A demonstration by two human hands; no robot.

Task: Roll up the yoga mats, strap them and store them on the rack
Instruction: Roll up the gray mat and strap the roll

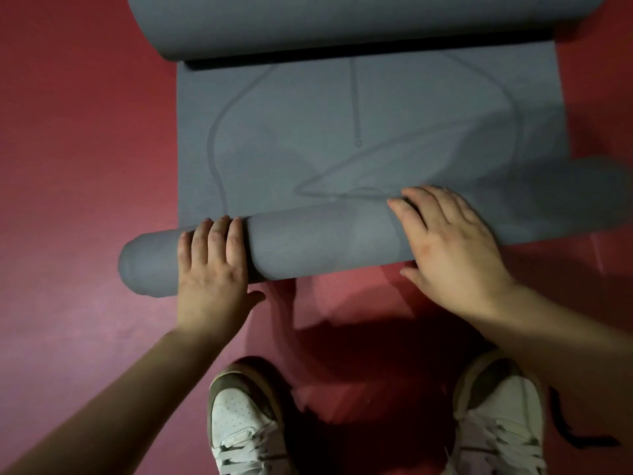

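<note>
A grey yoga mat [359,132] with pale line markings lies flat on the red floor. Its near end is wound into a roll [318,245] that runs slantwise across the middle of the view. My left hand [214,269] lies palm down on the roll's left part, fingers straight over the top. My right hand [448,241] presses flat on the roll's right part, its fingertips reaching the flat mat beyond. The mat's far end curls up into a big loose roll [342,22] at the top of the view.
A red floor [78,166] surrounds the mat. My two white and brown sneakers [246,423] stand just behind the roll. A black strap [575,433] lies on the floor at the lower right, beside my right shoe.
</note>
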